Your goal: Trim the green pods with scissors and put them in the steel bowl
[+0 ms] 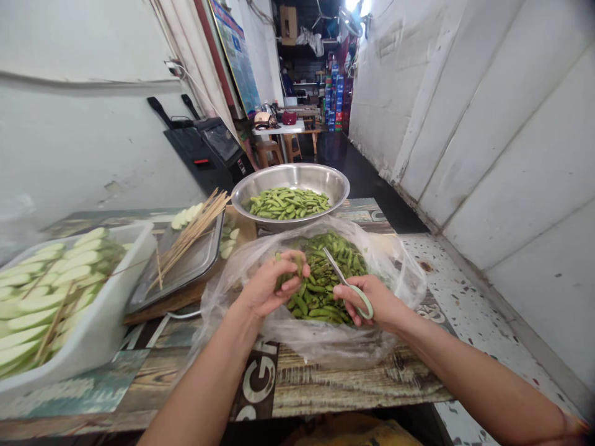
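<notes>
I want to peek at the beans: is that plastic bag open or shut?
It's open. The clear plastic bag is spread wide on the table, and the green pods inside show through its open top.

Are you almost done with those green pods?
Partly. Done: some pods lie in the steel bowl. In hand: the left hand grips a green pod, and the right hand holds green-handled scissors. Left: a big pile in the plastic bag.

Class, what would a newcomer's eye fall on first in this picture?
At the centre, the right hand grips green-handled scissors while the left hand holds green pods over a clear plastic bag full of more. Behind sits a steel bowl of pods; at far left, a white tub holds skewered pale green slices.
</notes>
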Demonstrator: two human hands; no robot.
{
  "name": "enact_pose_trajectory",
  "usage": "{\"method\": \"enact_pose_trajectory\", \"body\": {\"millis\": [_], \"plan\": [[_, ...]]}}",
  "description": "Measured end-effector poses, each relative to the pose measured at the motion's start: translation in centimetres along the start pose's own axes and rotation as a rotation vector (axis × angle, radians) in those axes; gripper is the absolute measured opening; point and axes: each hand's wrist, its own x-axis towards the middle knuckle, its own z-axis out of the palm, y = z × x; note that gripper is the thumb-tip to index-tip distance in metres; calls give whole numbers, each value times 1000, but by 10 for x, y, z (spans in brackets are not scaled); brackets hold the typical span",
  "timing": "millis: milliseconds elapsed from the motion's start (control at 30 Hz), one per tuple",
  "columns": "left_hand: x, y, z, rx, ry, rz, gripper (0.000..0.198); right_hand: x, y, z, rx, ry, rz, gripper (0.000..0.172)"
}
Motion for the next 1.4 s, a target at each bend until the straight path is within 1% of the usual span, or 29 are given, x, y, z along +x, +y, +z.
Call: {"method": "enact_pose_trajectory", "body": {"millis": [67,100,133,167,233,267,300,367,433,467,533,600,667,700,800,833,867,933,967,1033,1100,1167,1300,1400], "plan": [[1,3,-4,-38,36,76,14,2,0,-3,46,3,-2,40],[1,3,-5,-4,76,102,14,3,0,-5,58,1,-6,41],[2,2,-7,82,133,120,17,3,0,-6,65,-2,-9,42],[4,0,-8,219,199,138,20,3,0,-7,63,-6,-11,43],[7,-6,-10,582,319,204,24,2,0,-7,52,-15,-18,42],[9,-10,-12,768,345,248,22,2,0,-8,45,-20,-21,42],[11,-15,-14,939,337,291,18,1,0,-8,38,-23,-21,42],[14,-22,-18,1209,234,343,17,0,0,-8,34,-26,-21,41],[16,-27,-22,1407,108,334,20,0,-1,-7,30,-27,-19,39],[16,-28,-24,1486,69,321,22,-1,-1,-7,26,-27,-18,38],[17,-28,-26,1598,51,299,25,-2,-3,-7,12,-34,-13,37],[16,-26,-26,1655,68,286,25,-3,-5,-6,2,-38,-6,37],[15,-24,-22,1619,96,314,23,-3,-6,-6,-11,-37,-3,38],[15,-23,-19,1556,119,353,21,-3,-7,-5,-18,-36,-2,38],[12,-19,-9,1206,244,490,16,-3,-7,-5,-42,-44,-23,37],[10,-17,-7,1079,296,501,15,-3,-6,-5,-51,-53,-32,36],[9,-16,-5,963,341,478,15,-4,-6,-4,-62,-68,-39,35],[7,-14,-3,758,372,338,20,-4,-4,-4,-85,-109,-42,34],[7,-14,-2,666,352,243,23,-5,-3,-4,-93,-128,-40,34],[6,-14,-2,511,270,58,29,-5,-2,-3,-104,-155,-54,34],[7,-15,-2,427,198,-62,33,-5,-1,-4,-114,-167,-79,35],[7,-17,0,405,163,-105,36,-5,-1,-5,-147,-172,-94,35],[7,-18,4,385,117,-105,36,-4,1,-7,-244,-141,-92,37],[6,-17,5,374,80,-112,35,-3,4,-8,-264,-147,-98,37]]}}
